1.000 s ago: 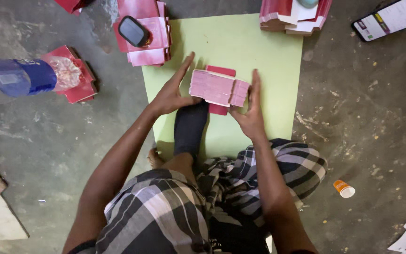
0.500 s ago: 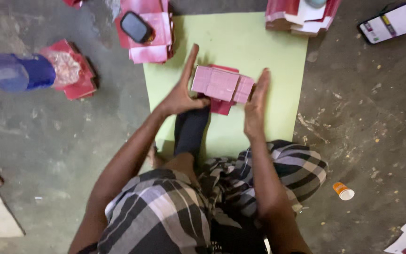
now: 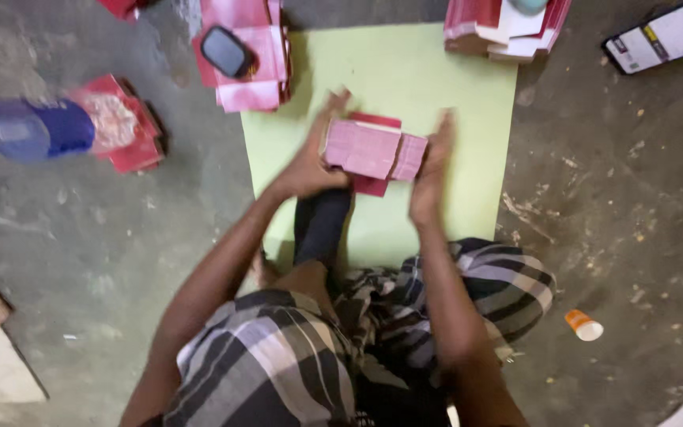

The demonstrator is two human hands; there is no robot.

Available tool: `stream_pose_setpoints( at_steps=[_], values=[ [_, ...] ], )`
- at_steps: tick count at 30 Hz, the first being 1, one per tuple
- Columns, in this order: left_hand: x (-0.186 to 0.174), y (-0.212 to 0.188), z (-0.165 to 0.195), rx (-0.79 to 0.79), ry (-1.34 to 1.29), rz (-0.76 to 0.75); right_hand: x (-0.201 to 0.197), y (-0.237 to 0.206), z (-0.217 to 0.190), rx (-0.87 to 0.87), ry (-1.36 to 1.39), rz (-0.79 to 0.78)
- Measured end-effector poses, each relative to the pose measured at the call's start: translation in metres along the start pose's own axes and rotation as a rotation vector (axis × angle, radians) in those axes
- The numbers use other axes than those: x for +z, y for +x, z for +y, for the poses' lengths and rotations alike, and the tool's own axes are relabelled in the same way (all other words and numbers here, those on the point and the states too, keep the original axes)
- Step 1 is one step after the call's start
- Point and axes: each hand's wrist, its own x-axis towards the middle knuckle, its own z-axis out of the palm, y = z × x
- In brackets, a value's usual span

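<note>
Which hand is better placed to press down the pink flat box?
Probably the left hand: its palm lies against the pink flat box, while the right hand touches only its end edge.

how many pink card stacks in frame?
3: one pink stack between the left hand and right hand; one top left under a dark device; one top right. Others may be out of frame.
</note>
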Motion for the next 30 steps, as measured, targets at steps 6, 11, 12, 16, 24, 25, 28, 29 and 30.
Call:
stream_pose_setpoints(
  at_steps=[6,11,12,16,24,25,28,29,30],
  values=[
    [0.005,-0.004,-0.012,-0.049,-0.121,-0.047,-0.007,-0.012,0.006,-0.071,-0.148,-0.273],
    [-0.005,0.002,0.008,-0.260,0.094,-0.091,-0.021,-0.008,0.015,0.142,-0.339,-0.231],
    [-0.004,0.004,0.016,-0.105,0.417,-0.069,-0.025,-0.009,0.017,0.112,-0.374,-0.252],
    [0.017,0.017,0.037,0.390,1.227,-0.016,-0.030,-0.014,0.017,0.109,-0.386,-0.233],
    [0.023,0.036,0.048,0.180,1.280,-0.413,-0.026,-0.013,-0.001,0.145,-0.409,-0.204],
    [0.025,0.035,0.054,0.170,1.252,-0.383,-0.032,-0.017,-0.005,0.204,-0.516,-0.157],
    [0.028,0.030,0.068,-0.234,0.914,-0.295,-0.054,-0.035,-0.012,0.224,-0.390,-0.077],
    [0.030,0.029,0.070,-0.415,0.756,-0.258,-0.065,-0.041,-0.014,0.198,-0.274,-0.053],
    [0.035,0.030,0.068,-0.409,0.565,-0.213,-0.074,-0.045,-0.012,0.331,-0.108,-0.066]
  ],
)
